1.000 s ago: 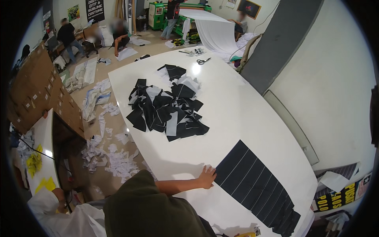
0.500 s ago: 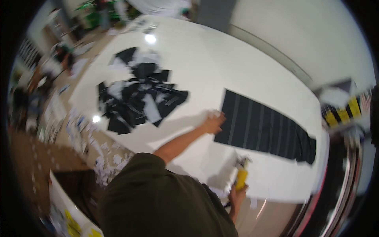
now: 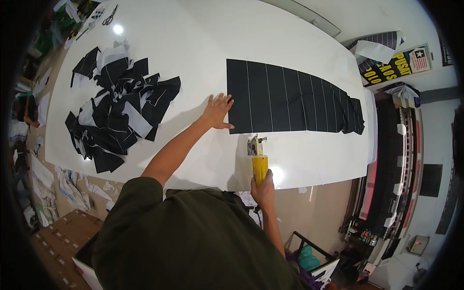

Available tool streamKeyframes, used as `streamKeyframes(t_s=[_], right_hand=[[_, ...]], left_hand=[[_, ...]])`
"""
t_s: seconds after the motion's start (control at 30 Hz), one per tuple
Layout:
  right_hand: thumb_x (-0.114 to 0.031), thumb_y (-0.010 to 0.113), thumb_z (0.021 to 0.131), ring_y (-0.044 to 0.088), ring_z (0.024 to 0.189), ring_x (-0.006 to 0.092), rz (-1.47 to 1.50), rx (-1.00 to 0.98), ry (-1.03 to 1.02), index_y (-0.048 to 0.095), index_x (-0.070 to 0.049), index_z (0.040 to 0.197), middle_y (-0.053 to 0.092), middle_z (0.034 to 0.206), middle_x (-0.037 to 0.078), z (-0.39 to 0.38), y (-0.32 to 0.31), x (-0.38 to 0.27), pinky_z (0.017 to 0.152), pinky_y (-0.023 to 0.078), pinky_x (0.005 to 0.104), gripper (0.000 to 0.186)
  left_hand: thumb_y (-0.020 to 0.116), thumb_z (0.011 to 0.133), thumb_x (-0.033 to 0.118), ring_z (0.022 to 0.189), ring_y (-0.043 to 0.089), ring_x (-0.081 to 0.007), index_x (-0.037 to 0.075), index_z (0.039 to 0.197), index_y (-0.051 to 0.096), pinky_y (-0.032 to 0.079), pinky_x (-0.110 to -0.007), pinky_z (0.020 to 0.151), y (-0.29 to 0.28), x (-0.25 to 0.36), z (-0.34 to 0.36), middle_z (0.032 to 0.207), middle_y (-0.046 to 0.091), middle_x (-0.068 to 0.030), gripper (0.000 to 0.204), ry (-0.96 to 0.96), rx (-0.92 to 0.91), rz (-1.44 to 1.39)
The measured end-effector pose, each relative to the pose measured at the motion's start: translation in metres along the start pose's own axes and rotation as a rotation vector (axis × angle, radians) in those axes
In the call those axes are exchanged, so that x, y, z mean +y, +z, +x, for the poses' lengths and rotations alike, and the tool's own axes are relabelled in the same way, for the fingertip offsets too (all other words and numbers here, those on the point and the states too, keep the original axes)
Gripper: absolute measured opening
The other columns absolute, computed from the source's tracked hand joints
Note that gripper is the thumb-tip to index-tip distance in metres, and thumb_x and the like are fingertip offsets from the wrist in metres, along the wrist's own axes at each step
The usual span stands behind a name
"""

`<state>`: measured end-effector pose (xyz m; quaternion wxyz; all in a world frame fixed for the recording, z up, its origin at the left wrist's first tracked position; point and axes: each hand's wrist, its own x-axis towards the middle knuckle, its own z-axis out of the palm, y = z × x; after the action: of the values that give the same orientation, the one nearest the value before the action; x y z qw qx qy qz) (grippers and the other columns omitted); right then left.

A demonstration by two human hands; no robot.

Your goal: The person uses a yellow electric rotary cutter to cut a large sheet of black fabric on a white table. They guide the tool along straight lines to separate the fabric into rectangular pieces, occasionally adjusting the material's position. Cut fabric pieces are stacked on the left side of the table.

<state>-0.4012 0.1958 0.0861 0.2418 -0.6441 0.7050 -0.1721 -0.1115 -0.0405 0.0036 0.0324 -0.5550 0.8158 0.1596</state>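
Note:
A long dark piece of fabric (image 3: 278,99) with white lines across it lies on the white table, its right end bunched. My left hand (image 3: 217,114) is open, fingers spread, its fingertips at the fabric's left edge. In my right hand (image 3: 263,190) is a yellow handheld electric cutter (image 3: 259,166). Its metal head and round blade are just off the fabric's near edge, apart from it. A cord hangs from the cutter's lower end beside my wrist.
On the table's (image 3: 203,29) left side lies a heap of dark and white cut pieces (image 3: 123,104). Scissors (image 3: 110,15) rest at the far left. Paper scraps litter the floor at the left. A wide printer-like machine (image 3: 401,164) stands right, with an open bin (image 3: 311,258) below.
My view has turned, so the fabric and heap appear farther left and higher. The cutter now stands more upright and close to the fabric's near edge. My left hand rests against the fabric's left edge.

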Motion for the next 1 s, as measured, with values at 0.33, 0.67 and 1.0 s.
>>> streamKeyframes(t_s=[0.33, 0.67, 1.0], right_hand=[[-0.012, 0.072, 0.091, 0.065, 0.104, 0.0575, 0.024, -0.054, -0.049, 0.038, 0.011, 0.138, 0.063, 0.113, 0.041, 0.053, -0.008, -0.012, 0.087, 0.056, 0.0534, 0.062], [-0.013, 0.072, 0.092, 0.066, 0.106, 0.0567, 0.007, -0.108, -0.034, 0.037, 0.014, 0.139, 0.063, 0.116, 0.043, 0.07, -0.009, -0.016, 0.09, 0.056, 0.0525, 0.065], [-0.015, 0.071, 0.092, 0.066, 0.109, 0.0561, 0.018, -0.088, -0.04, 0.037, 0.013, 0.141, 0.062, 0.118, 0.043, 0.102, -0.001, -0.02, 0.093, 0.055, 0.0521, 0.066]], left_hand=[[0.071, 0.069, 0.085, 0.162, 0.005, -0.0362, 0.011, 0.168, 0.022, 0.005, -0.067, 0.126, 0.006, -0.011, -0.004, 0.176, 0.012, -0.0134, 0.133, 0.024, 0.017, -0.025], [0.078, 0.068, 0.079, 0.163, 0.004, -0.0352, 0.01, 0.168, 0.02, 0.004, -0.064, 0.128, -0.003, -0.009, -0.007, 0.176, 0.012, -0.0134, 0.134, 0.014, -0.01, -0.085], [0.078, 0.066, 0.079, 0.162, 0.005, -0.0355, 0.01, 0.167, 0.022, 0.004, -0.065, 0.127, 0.0, -0.01, -0.009, 0.176, 0.013, -0.0125, 0.134, 0.011, 0.028, -0.112]])
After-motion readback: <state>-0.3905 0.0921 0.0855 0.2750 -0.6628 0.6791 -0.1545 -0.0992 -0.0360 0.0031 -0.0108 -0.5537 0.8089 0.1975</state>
